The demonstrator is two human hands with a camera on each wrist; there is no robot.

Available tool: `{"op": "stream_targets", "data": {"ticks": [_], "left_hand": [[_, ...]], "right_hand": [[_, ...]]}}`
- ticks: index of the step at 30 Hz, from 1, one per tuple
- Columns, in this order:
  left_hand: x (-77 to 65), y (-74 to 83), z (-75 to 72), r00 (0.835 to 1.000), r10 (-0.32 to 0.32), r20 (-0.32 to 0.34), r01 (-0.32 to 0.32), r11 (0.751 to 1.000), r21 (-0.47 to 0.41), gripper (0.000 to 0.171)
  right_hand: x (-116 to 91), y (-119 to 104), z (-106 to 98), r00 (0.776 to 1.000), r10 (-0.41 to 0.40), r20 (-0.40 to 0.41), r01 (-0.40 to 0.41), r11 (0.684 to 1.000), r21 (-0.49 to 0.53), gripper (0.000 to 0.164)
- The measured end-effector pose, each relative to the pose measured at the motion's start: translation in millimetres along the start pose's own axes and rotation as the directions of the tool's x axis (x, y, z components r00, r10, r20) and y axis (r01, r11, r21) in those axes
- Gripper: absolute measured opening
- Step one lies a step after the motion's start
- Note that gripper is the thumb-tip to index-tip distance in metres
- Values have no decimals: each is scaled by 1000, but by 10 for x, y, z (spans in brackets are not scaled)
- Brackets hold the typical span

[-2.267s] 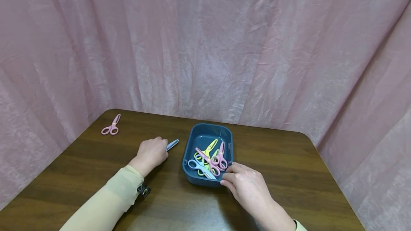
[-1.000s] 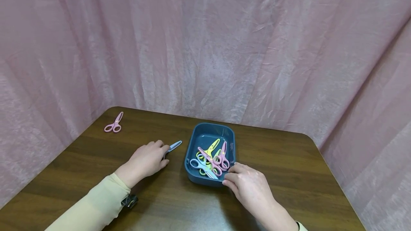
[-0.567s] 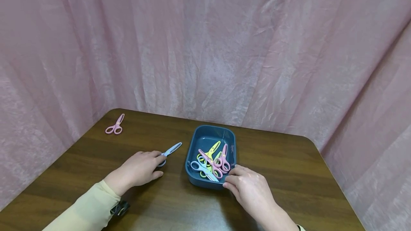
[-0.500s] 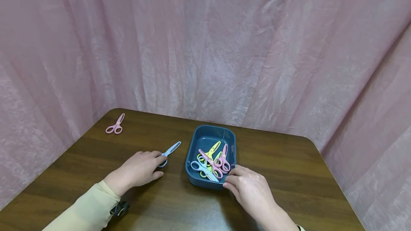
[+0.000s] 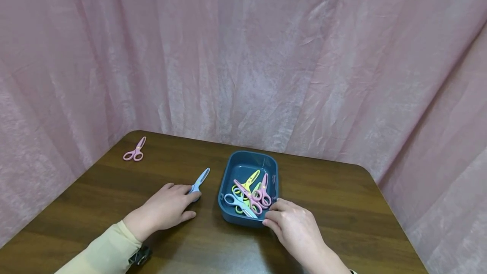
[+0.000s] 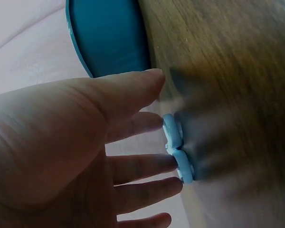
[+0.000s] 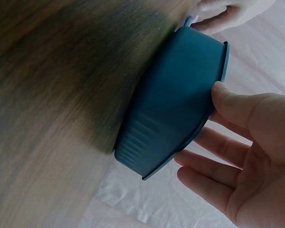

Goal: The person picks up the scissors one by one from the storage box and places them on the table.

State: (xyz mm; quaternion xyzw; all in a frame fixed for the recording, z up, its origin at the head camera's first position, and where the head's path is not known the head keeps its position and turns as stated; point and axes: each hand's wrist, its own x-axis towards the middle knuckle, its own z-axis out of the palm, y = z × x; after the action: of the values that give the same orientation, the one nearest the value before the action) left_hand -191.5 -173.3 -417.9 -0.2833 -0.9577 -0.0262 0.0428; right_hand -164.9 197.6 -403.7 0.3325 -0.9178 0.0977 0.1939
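My left hand (image 5: 163, 207) reaches over a pair of light blue scissors (image 5: 200, 179) on the table, its fingers nearly straight. The fingertips touch the handle loops of these scissors (image 6: 172, 130) in the left wrist view, with the thumb apart from them. In the head view the hand partly hides the loops, and the blades point away toward the back. My right hand (image 5: 294, 227) grips the near right corner of a dark blue rectangular bin (image 5: 243, 222), thumb at the rim. Inside lie several scissors: yellow (image 5: 252, 179), pink (image 5: 264, 185), light blue (image 5: 239, 202) and green.
Another pair of pink scissors (image 5: 135, 149) lies at the far left of the brown wooden table (image 5: 335, 193). Pink curtains (image 5: 247, 54) hang close behind the table and along its sides. A small black device (image 5: 140, 256) sits at my left wrist.
My left hand has drawn back and its fingers have straightened off their earlier curl round the light blue scissors. The scissors have turned slightly, tip swinging left. The right hand keeps its hold.
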Motion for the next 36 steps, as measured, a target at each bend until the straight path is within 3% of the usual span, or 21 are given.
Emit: {"op": "stream_targets", "data": {"ticks": [8,18,24,36], "left_hand": [[11,20,64,999,18,-30,-17,999,43,54],[83,-25,57,1000,-30,-10,31,997,65,53],[157,-116,98,996,-82,-19,84,993,87,49],[261,-386,134,986,-164,-20,165,986,27,45]], "right_hand": [[-15,-3,-3,1000,-8,-9,8,1000,-6,8],[-33,7,10,1000,-17,-23,16,1000,-11,6],[-32,11,20,999,-25,-33,24,1000,-10,6],[-22,7,17,1000,-16,-18,15,1000,-11,7]]}}
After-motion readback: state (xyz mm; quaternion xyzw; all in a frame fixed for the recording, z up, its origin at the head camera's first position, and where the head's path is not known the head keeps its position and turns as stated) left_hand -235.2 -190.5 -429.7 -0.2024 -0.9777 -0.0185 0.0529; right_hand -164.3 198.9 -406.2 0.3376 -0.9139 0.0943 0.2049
